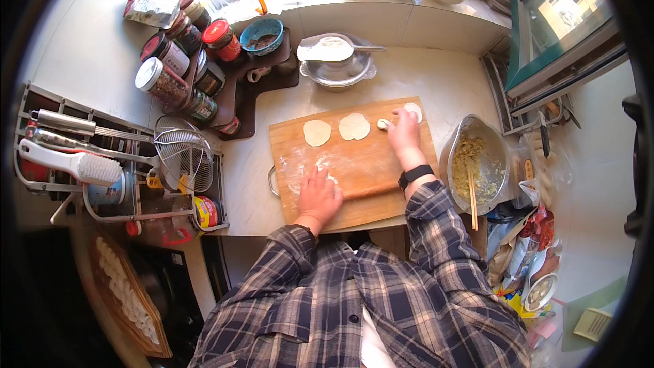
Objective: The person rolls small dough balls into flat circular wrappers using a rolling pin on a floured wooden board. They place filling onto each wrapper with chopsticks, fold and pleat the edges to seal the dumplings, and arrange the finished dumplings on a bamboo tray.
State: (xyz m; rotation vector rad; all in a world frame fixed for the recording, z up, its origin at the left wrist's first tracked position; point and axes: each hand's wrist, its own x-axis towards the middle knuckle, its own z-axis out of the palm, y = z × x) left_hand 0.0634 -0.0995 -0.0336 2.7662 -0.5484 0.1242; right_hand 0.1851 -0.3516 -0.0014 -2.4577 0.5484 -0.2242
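Note:
A wooden cutting board (357,153) lies before me on the counter. My left hand (319,195) rests palm down on its floured left part, fingers over a pale, floury patch. Near the upper right corner my right hand (405,133) has its fingertips at a small dough piece (383,124); whether they grip it cannot be told. Beyond those fingers lies a round dough wrapper (413,112). Two flat dough wrappers (317,133) (354,126) lie along the far side of the board. A wooden rolling pin (375,187) lies beside my left hand, towards the near edge.
Right of the board, a metal bowl (498,163) holds crumbly filling and chopsticks (472,199). Behind stands a bowl of flour (332,50). Jars (219,40) crowd a shelf at the left; a utensil rack (138,209) is nearer. A tray of dumplings (127,296) stands lower left.

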